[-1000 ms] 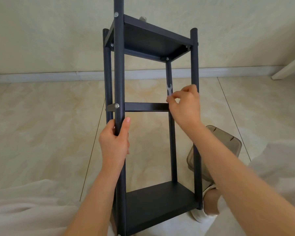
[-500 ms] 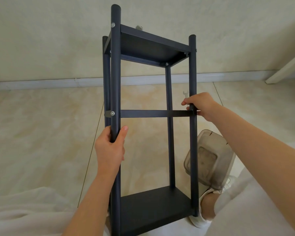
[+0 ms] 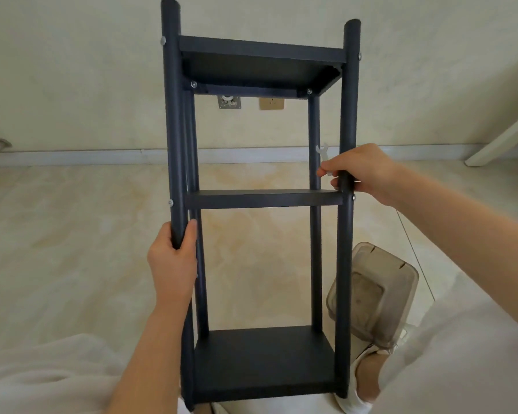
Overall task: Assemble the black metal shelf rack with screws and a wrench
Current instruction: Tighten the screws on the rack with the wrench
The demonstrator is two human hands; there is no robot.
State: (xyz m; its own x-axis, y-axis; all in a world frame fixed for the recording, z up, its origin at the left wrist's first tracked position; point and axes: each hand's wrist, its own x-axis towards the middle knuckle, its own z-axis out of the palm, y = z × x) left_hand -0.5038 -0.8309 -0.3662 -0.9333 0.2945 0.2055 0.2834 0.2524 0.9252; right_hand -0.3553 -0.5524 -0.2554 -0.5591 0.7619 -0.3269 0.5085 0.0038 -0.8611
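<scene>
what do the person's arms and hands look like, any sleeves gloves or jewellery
Both arms are bare as far as the frame shows, with no sleeve in view. The left hand and right hand are ungloved, and no ring, watch or bracelet shows on either. No markings are visible.
</scene>
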